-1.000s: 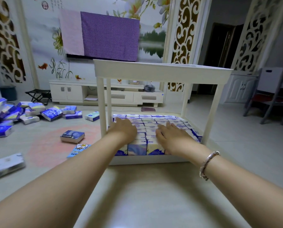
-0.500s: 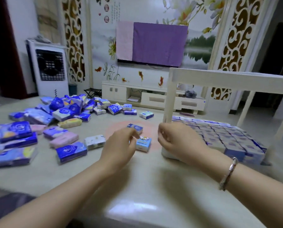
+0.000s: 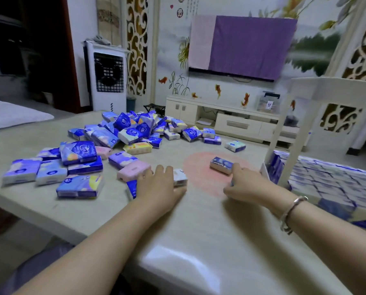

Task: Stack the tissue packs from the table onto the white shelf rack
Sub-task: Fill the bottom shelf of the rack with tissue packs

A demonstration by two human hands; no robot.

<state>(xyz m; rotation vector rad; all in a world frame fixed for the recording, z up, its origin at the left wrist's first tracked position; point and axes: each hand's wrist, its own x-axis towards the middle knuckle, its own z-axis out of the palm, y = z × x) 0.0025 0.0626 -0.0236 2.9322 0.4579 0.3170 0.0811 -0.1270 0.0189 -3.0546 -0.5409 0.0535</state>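
Step in hand, as I judged it: picking up the next packs for the rack. My left hand (image 3: 159,184) lay over a white pack (image 3: 180,177) near the middle of the table (image 3: 199,241), fingers curled down across it, with a blue pack (image 3: 131,188) just under its left edge; the grip looked about closed on the white one. My right hand (image 3: 244,184) reached to a dark blue pack (image 3: 221,165) on the pink patch, fingertips touching its near right corner; I could not tell whether anything was pinched underneath, as a small blue edge showed below the fingers. The loose pile of tissue packs (image 3: 133,130) sat far left, well apart from the white shelf rack (image 3: 292,145) at right, whose lower tier (image 3: 326,182) was packed with rows. The next move called for a firm hold on both packs, then a carry right, clear of the rack's post.
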